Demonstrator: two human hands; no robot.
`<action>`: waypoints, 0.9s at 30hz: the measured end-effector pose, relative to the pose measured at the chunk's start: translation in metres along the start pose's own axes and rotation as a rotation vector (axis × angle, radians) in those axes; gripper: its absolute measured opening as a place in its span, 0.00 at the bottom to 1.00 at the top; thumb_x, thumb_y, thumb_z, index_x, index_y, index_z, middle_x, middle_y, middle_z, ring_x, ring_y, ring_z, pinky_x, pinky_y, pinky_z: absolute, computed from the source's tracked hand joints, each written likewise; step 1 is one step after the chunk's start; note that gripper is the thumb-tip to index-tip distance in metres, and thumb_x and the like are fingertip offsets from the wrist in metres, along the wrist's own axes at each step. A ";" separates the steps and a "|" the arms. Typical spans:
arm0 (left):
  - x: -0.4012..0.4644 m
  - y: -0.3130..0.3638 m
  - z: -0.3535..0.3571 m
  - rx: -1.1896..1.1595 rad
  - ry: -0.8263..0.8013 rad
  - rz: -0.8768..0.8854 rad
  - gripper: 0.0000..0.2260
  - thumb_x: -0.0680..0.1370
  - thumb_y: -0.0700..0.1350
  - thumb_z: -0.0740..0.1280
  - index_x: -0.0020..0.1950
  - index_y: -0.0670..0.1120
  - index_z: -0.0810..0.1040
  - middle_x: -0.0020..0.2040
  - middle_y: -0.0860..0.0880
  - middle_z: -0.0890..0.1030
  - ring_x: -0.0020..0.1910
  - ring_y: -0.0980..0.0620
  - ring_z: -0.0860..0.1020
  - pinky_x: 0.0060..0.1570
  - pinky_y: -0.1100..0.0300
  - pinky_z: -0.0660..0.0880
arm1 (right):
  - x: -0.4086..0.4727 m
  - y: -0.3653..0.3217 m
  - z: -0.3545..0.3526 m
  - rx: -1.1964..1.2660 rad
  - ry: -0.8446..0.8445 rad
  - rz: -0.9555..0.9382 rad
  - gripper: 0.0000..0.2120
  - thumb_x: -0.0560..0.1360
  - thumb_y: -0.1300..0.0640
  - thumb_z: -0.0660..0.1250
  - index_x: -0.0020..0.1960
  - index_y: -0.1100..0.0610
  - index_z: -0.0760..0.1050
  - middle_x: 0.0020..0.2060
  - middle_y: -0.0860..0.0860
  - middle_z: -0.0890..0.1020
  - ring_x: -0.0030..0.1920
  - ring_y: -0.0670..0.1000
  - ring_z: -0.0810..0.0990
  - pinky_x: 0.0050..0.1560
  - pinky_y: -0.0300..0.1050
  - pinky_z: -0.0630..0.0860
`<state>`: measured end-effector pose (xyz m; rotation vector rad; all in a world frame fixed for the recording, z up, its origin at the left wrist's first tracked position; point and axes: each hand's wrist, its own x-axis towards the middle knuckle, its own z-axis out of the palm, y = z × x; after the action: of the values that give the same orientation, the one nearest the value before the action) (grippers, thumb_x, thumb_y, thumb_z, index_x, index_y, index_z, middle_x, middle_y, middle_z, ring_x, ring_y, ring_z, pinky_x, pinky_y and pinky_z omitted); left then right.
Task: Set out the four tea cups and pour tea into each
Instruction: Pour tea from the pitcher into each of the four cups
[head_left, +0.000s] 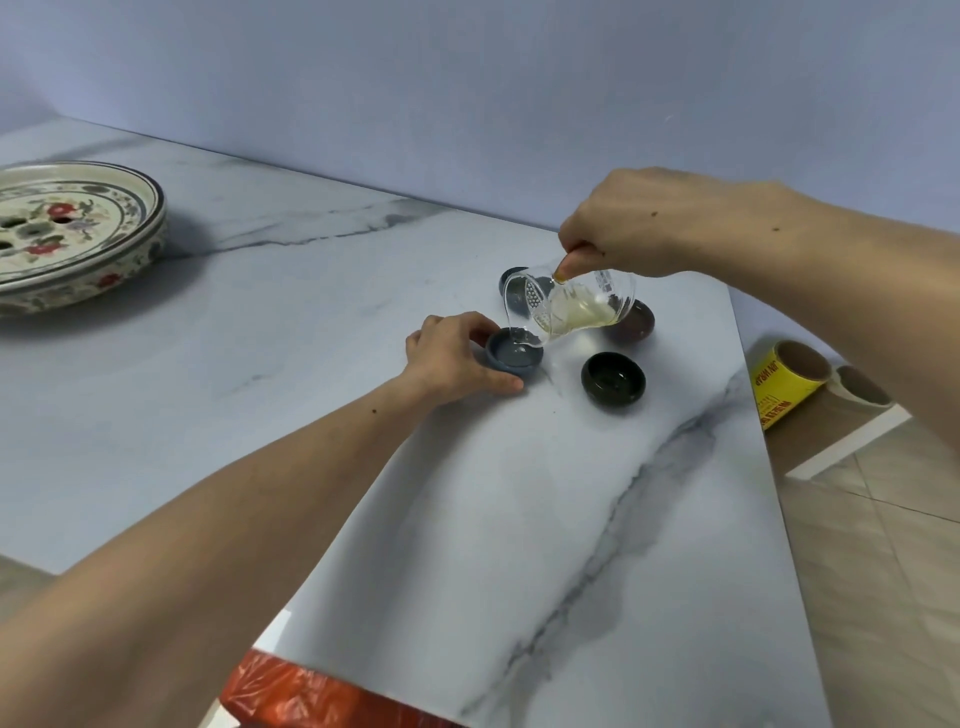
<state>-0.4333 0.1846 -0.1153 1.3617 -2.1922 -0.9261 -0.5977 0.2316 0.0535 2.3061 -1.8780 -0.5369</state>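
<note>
From my head camera, my right hand (670, 223) pinches the top of the glass pitcher (571, 306), fingers clamped on it, and tips it so the spout hangs over the blue cup (511, 358). Pale yellow tea lies in the low side of the pitcher. My left hand (457, 358) curls around the near and left side of the blue cup, thumb and fingers closed on its wall, steadying it on the marble table (311, 322). The dark green cup (613, 382) sits just to the right, apart from it. A brownish cup (636, 325) shows behind the pitcher, and what seems a fourth cup (514, 286) is mostly hidden by glass. A painted tea tray (78, 234) stands far left.
</note>
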 end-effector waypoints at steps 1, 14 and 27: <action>0.000 0.000 0.000 -0.001 -0.002 -0.001 0.31 0.58 0.60 0.79 0.58 0.55 0.78 0.55 0.55 0.81 0.63 0.49 0.72 0.65 0.47 0.66 | 0.000 -0.001 -0.001 -0.020 -0.007 -0.006 0.17 0.76 0.41 0.61 0.40 0.53 0.72 0.32 0.50 0.70 0.44 0.61 0.76 0.37 0.49 0.72; 0.000 0.002 -0.002 -0.015 -0.026 -0.014 0.30 0.58 0.58 0.80 0.57 0.55 0.78 0.55 0.54 0.81 0.62 0.48 0.73 0.63 0.47 0.69 | -0.006 -0.011 -0.023 -0.168 -0.042 -0.039 0.19 0.76 0.42 0.62 0.43 0.58 0.74 0.38 0.57 0.78 0.41 0.61 0.78 0.37 0.48 0.73; 0.000 0.001 -0.003 -0.025 -0.053 -0.003 0.30 0.60 0.56 0.80 0.59 0.54 0.77 0.57 0.53 0.81 0.63 0.48 0.72 0.64 0.47 0.68 | -0.008 -0.014 -0.033 -0.204 -0.022 -0.032 0.18 0.76 0.43 0.63 0.46 0.58 0.77 0.42 0.56 0.76 0.42 0.60 0.77 0.37 0.48 0.72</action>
<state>-0.4322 0.1843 -0.1123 1.3441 -2.2106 -0.9984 -0.5750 0.2385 0.0811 2.2097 -1.7097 -0.7236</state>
